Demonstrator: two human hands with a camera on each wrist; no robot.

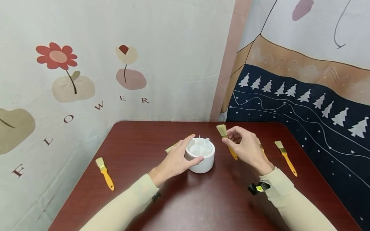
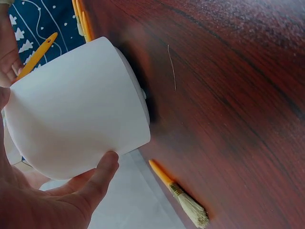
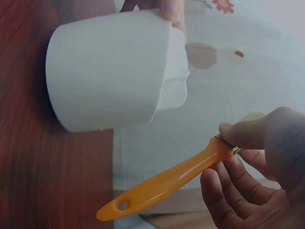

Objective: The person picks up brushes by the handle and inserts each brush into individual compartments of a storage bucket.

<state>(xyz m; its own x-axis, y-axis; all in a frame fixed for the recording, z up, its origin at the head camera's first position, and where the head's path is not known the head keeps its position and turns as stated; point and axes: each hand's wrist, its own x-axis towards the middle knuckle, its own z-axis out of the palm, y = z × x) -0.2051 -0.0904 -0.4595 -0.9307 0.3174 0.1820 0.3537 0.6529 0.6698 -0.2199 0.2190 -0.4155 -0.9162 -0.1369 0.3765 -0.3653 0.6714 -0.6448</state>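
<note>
Fingers [image 1: 194, 140] of the left hand [image 1: 176, 160] clasp the white pot [image 1: 200, 155] mid-worktop [image 1: 185, 199]; the right hand [image 1: 245, 146] pinches a brush [image 1: 226, 140], bristles up, beside it; steadying the pot seems wise.

Bright, even indoor light; soft shadows, wide-angle bending, wrist views slightly blurred.

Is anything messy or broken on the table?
Nothing looks spilled or broken. The white cup stands upright in the left hand, the right hand holds one brush, and the other brushes just lie scattered on the table.
</note>
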